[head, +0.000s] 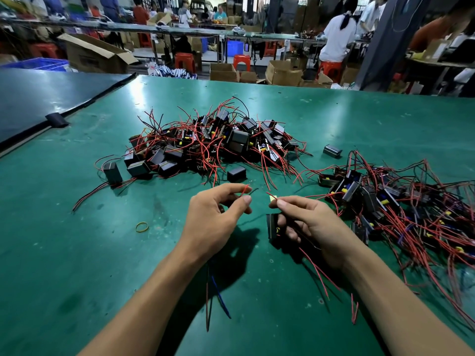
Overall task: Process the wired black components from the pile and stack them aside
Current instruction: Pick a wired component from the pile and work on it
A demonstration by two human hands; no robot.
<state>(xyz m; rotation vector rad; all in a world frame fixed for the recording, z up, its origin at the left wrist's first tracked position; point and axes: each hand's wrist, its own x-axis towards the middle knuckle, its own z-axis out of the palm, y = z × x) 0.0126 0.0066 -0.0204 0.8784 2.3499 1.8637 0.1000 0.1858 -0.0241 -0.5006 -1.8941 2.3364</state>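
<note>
My right hand [305,222] has its fingers clamped on the black component [272,227], long axis upright. Just to its left, my left hand [216,214] pinches a red wire end [245,190]. The stack [380,196] lies rightward, nearer the right hand, and the pile [210,142] sits farther up the desk [77,253].

We see our left hand [213,217] and right hand [309,223] bare, forearms [144,299] bare as well, fingers [243,201] with short, plain nails.
</note>
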